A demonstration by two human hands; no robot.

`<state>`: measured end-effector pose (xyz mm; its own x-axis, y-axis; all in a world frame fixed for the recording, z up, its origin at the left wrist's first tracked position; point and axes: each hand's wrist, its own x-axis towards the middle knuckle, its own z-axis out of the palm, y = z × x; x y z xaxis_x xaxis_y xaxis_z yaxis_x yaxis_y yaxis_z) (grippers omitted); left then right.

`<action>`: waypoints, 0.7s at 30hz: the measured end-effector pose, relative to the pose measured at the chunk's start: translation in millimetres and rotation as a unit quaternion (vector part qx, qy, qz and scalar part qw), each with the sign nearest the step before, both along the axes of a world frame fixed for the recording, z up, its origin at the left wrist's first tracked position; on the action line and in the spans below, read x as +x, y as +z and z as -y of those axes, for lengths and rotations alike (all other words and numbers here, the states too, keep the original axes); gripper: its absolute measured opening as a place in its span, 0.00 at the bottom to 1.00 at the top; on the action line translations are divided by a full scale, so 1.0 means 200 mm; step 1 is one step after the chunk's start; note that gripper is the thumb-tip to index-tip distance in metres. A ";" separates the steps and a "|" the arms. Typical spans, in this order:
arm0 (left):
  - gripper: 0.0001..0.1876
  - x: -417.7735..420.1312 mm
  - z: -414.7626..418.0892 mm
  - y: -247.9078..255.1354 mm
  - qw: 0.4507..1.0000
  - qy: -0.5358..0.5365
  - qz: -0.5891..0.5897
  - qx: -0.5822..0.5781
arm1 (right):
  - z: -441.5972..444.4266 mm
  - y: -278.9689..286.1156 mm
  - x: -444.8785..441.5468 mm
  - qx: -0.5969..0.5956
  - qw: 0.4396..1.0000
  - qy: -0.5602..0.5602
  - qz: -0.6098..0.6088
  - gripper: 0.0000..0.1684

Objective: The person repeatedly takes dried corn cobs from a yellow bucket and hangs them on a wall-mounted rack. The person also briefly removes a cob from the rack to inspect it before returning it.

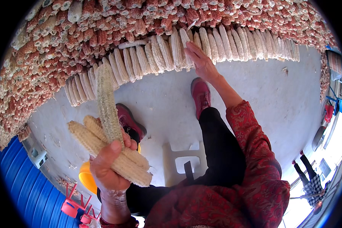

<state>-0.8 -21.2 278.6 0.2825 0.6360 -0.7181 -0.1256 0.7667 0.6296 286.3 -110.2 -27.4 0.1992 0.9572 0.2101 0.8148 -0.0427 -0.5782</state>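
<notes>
My left hand [111, 165] grips several pale bare corncobs low in front of me. A greyish corncob [106, 102] points up from the grip, and paler corncobs [88, 139] lie crosswise under my thumb. Ahead, a row of whitish corncobs [162, 54] leans side by side against a stack of reddish corncobs [125, 20] whose ends face me. My right hand [201, 62] reaches to the middle of the row. Its extended fingers rest at a slightly tilted corncob [185, 37]; the thumb is hidden.
Between my maroon shoes [201, 94] lies a grey concrete floor [165, 99]. A pale plastic stool [169, 162] and a yellow container [86, 175] are close to me. Pink stools [69, 208] stand by a blue corrugated surface [31, 182]. Another person [313, 185] is at far right.
</notes>
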 end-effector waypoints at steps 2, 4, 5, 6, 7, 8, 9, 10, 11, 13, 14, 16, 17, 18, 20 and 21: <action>0.22 0.00 0.01 0.00 1.000 -0.029 -0.006 0.008 | -0.01 -0.04 0.01 0.005 1.000 0.007 0.012 0.35; 0.20 0.00 0.01 -0.01 0.999 -0.044 -0.014 0.012 | -0.04 -0.04 0.01 -0.002 0.999 0.013 0.034 0.34; 0.20 0.00 0.02 -0.01 0.999 -0.047 -0.019 0.009 | -0.05 -0.04 0.01 -0.006 0.999 0.015 0.046 0.33; 0.21 0.01 0.02 -0.02 0.998 -0.050 -0.023 0.007 | -0.06 -0.04 0.00 -0.008 0.999 0.013 0.042 0.33; 0.23 0.01 0.02 -0.02 0.998 -0.050 -0.030 0.009 | -0.06 -0.04 0.00 -0.010 0.999 0.011 0.038 0.32; 0.25 0.02 0.03 -0.03 0.998 -0.051 -0.037 0.011 | -0.05 -0.04 -0.01 -0.012 0.999 0.008 0.034 0.32; 0.27 0.03 0.03 -0.03 0.998 -0.050 -0.045 0.016 | -0.07 -0.01 -0.01 -0.010 0.999 -0.006 0.040 0.32; 0.27 0.03 0.04 -0.03 0.996 -0.055 -0.071 0.020 | -0.08 0.04 -0.04 -0.008 0.999 -0.020 0.044 0.32; 0.27 0.03 0.04 -0.03 0.993 -0.059 -0.098 0.025 | -0.08 0.10 -0.06 -0.007 0.998 -0.033 0.049 0.31; 0.26 0.04 0.04 -0.06 0.987 -0.080 -0.137 0.035 | -0.14 0.34 -0.15 0.100 0.994 -0.034 0.039 0.31; 0.25 0.04 0.04 -0.07 0.983 -0.097 -0.153 0.040 | -0.15 0.49 -0.21 0.132 0.991 0.008 -0.002 0.31; 0.24 0.05 0.05 -0.08 0.975 -0.126 -0.176 0.057 | -0.15 0.75 -0.36 0.170 0.978 0.108 -0.045 0.31; 0.24 0.07 0.05 -0.09 0.971 -0.136 -0.181 0.070 | -0.14 0.82 -0.41 0.177 0.969 0.167 -0.046 0.30; 0.23 0.07 0.05 -0.10 0.968 -0.146 -0.187 0.082 | -0.14 0.82 -0.45 0.189 0.967 0.169 -0.034 0.29; 0.25 0.09 0.05 -0.10 0.966 -0.173 -0.180 0.069 | -0.13 0.80 -0.49 0.213 0.961 0.174 -0.010 0.27; 0.26 0.09 0.06 -0.10 0.965 -0.182 -0.180 0.061 | -0.13 0.80 -0.50 0.210 0.962 0.173 -0.009 0.27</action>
